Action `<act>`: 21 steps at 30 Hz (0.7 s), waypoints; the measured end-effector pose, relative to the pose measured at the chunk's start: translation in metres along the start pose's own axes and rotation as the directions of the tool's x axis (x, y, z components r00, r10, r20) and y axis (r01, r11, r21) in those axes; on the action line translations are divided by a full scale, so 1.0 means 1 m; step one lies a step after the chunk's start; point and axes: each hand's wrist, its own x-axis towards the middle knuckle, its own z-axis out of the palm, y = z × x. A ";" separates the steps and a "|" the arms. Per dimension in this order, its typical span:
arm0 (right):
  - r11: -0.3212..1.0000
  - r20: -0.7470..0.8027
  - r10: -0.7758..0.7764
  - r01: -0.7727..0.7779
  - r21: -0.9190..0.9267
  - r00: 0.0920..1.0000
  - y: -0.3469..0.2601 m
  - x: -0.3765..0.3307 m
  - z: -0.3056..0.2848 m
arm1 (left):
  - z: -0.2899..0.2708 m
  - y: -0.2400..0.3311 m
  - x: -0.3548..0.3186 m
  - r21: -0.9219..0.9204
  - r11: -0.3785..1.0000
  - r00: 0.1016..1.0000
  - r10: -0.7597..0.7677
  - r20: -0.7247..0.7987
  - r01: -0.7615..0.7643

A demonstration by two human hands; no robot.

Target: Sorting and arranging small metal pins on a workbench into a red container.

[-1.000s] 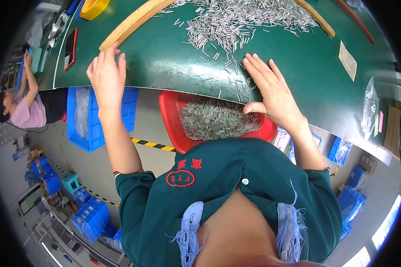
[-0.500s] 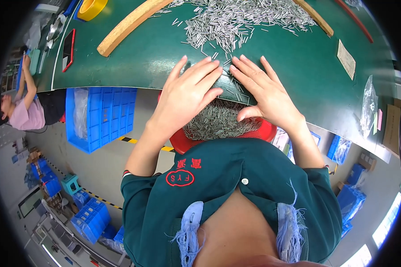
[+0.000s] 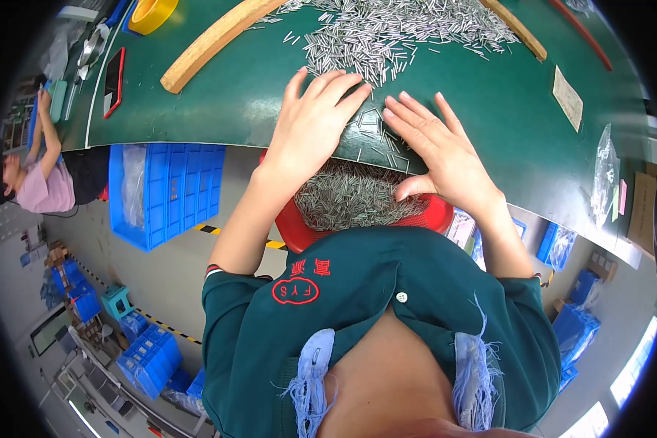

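A large heap of small silvery metal pins [image 3: 387, 36] lies at the far middle of the green tabletop [image 3: 219, 109]. My left hand [image 3: 314, 117] rests by the heap's near edge, fingers spread and nothing held. To its right my right hand [image 3: 438, 142] lies with fingers stretched out beside a few loose pins [image 3: 376, 139] near the table edge. Below that edge, against my body, a red basket [image 3: 293, 226] holds many more metal pins [image 3: 358, 197]. Parts of its rim are hidden by my arms.
Wooden strips [image 3: 215, 47] flank the heap on both sides. At left lie a red-edged phone [image 3: 114, 84] and a yellow tape roll [image 3: 152, 14]. A blue crate [image 3: 168, 193] stands below the table at left. Another person [image 3: 44, 179] works at the far left.
My left hand has moved forward toward the heap and away from my right hand. My right hand has shifted slightly right and nearer. More loose pins show between them.
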 end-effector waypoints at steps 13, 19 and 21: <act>0.981 -0.080 0.183 -0.188 -0.054 0.980 0.011 -0.021 0.005 | 0.009 -0.010 0.011 0.017 0.995 0.995 0.094 -0.043 -0.094; 0.978 -0.066 0.195 -0.199 -0.058 0.979 0.013 -0.022 0.008 | 0.005 -0.010 0.013 0.029 0.993 0.993 0.115 -0.022 -0.114; 0.979 -0.081 0.188 -0.193 -0.066 0.979 0.012 -0.021 0.007 | 0.002 -0.010 0.011 0.024 0.993 0.993 0.114 0.003 -0.114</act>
